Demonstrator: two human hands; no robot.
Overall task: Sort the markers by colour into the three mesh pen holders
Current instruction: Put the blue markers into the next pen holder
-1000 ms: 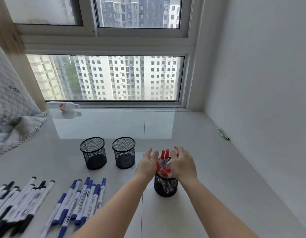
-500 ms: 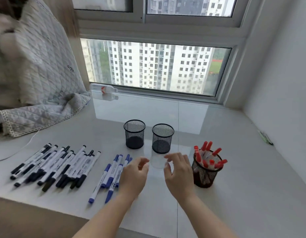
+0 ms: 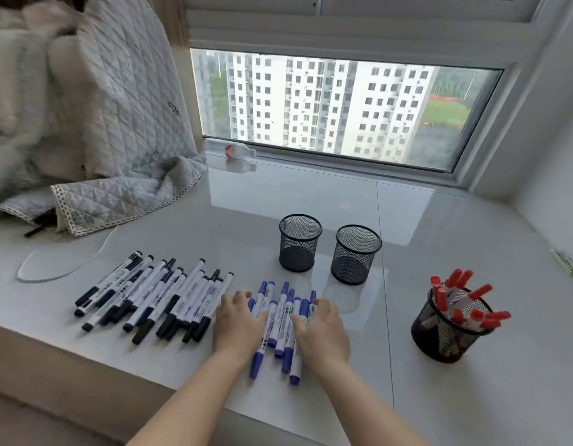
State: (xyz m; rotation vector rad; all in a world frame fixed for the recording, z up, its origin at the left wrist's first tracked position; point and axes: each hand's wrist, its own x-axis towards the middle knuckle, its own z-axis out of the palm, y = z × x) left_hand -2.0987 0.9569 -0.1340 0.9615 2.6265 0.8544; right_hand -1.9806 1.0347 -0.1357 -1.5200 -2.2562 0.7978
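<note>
Blue markers (image 3: 280,329) bunched at lower centre, black markers (image 3: 156,297) fanned lower left, two empty mesh holders (image 3: 300,243) (image 3: 355,254) upright centre, red markers (image 3: 462,300) standing in right holder (image 3: 439,336)

A high-rise home: a tiled bay-window ledge (image 3: 439,220), a quilted blanket (image 3: 111,130), apartment towers (image 3: 310,101) outside.

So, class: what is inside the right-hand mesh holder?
Red markers stand in the holder, caps up. Their lower ends show only dimly through the mesh; the bottom is hidden.
</note>
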